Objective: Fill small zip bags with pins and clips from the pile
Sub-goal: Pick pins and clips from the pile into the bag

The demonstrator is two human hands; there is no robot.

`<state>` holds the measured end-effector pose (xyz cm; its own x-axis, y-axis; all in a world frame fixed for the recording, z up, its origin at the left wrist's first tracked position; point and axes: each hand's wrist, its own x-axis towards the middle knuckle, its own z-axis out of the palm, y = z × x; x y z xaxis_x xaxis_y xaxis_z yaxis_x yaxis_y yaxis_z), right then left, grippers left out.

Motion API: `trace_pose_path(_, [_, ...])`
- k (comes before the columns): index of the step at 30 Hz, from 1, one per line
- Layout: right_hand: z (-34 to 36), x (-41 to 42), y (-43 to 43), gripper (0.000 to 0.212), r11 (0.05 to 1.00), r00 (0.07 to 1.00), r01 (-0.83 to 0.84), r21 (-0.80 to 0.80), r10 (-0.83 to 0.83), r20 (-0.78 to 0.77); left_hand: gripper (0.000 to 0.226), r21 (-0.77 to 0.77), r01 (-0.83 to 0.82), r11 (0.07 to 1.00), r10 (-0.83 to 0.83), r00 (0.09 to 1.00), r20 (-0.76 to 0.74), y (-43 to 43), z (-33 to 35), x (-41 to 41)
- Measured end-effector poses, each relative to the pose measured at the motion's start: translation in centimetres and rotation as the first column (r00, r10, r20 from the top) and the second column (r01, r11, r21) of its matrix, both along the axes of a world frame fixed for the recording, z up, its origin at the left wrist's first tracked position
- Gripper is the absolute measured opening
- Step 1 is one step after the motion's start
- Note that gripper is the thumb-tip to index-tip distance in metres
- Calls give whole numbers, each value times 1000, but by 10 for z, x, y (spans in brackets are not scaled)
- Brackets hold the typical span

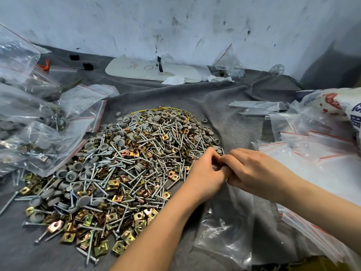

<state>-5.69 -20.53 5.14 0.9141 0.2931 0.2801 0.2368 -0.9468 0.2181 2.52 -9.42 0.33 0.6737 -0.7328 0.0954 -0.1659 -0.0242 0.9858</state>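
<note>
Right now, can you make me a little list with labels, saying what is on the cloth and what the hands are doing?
surface: grey cloth
middle: pile of screws, gold clips and grey caps
left side: filled bags
right side: empty zip bags, stacked
hands: left hand and right hand meet at the pile's right edge, both pinching the top of a clear bag
back: white board by the wall

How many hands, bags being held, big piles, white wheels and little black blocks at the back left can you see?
2 hands: left hand, right hand
1 zip bag, held by both
1 pile
1 white wheel
2 black blocks
Total: 7
</note>
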Motion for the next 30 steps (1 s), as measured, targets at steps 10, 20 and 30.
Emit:
trace_pose_path(10, [7, 0, -15, 6, 979, 993, 65, 192, -82, 79, 33, 24, -70, 997, 69, 997, 40, 1, -4, -2])
trace_pose_path(20, [-16, -46, 29, 8, 663, 824, 177, 727, -504, 259, 15, 88, -61, 994, 17, 902, 431, 6, -3, -1])
trace_pose_path(30, [-53, -76, 36, 22, 493, 773, 289, 820, -626, 103, 19, 120, -82, 989, 14, 873, 487, 5, -2, -2])
